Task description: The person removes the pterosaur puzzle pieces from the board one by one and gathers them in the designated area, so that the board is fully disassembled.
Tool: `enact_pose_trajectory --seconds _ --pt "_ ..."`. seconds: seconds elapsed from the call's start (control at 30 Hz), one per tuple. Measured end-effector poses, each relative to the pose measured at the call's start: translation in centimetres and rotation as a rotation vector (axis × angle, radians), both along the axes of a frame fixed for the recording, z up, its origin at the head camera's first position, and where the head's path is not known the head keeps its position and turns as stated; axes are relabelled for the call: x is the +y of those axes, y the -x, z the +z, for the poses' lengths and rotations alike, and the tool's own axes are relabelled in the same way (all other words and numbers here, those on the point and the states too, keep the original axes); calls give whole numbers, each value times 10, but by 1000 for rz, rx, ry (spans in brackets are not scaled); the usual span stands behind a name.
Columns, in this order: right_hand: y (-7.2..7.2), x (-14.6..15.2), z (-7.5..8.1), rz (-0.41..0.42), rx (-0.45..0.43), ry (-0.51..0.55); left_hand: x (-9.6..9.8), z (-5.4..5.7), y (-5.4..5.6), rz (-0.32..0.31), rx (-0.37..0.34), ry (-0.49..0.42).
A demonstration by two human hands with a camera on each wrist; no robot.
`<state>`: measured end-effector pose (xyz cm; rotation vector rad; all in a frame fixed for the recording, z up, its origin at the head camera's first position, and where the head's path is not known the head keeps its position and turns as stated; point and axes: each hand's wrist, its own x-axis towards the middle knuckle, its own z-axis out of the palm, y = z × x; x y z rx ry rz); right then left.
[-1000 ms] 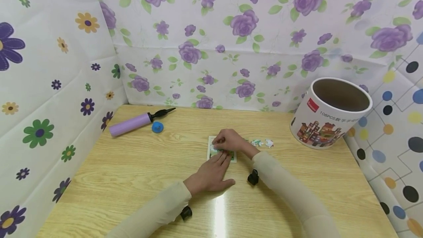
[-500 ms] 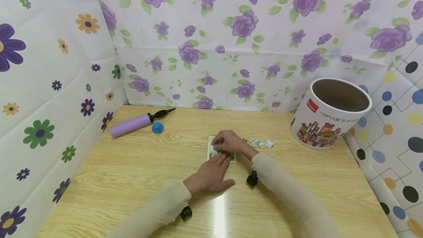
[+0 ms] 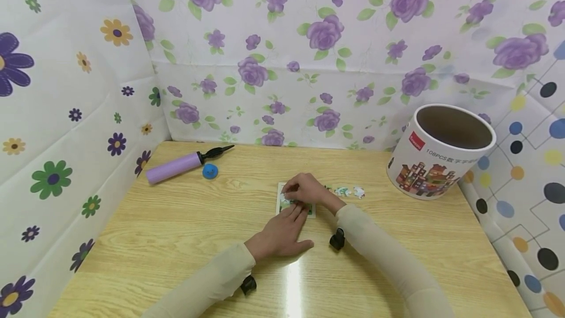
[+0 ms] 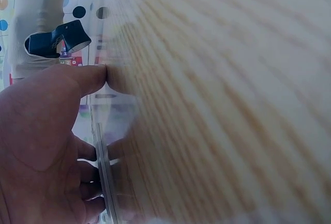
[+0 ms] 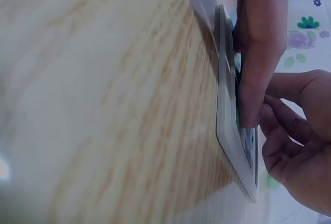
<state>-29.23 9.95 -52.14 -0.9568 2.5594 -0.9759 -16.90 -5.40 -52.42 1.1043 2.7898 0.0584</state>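
You're apparently mid-fit on the puzzle board [image 3: 279, 201] on the tabletop [image 3: 198, 234], left hand [image 3: 284, 234] laid straight-fingered on it, right hand [image 3: 306, 189] curled over it, any pinch hidden; next probably calls for seating that spot, then the loose pieces [image 3: 343, 191].

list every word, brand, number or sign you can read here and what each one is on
"108PCS": on the white bucket.
"数字字": on the bucket, right after it; the rest curves out of view.
Red label on the bucket: white lettering, too small to read.
Purple pump, puzzle board and loose puzzle pieces: no lettering I can make out.
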Motion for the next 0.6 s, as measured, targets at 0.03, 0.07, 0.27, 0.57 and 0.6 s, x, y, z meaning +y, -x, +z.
enact_pose_trajectory --seconds 0.03,0.07,0.27,0.57,0.6 --pt "-1 0 1 -3 -1 2 0 0 0 0 2 1" --pt "-2 0 2 -6 -3 3 0 0 0 1 2 1" --pt "-5 -2 5 -35 -22 9 0 -2 1 3 -1 5" --pt "-4 -1 4 -69 -15 28 0 -2 0 3 5 1" --pt "-3 0 4 -78 -17 34 0 -2 0 5 5 2"
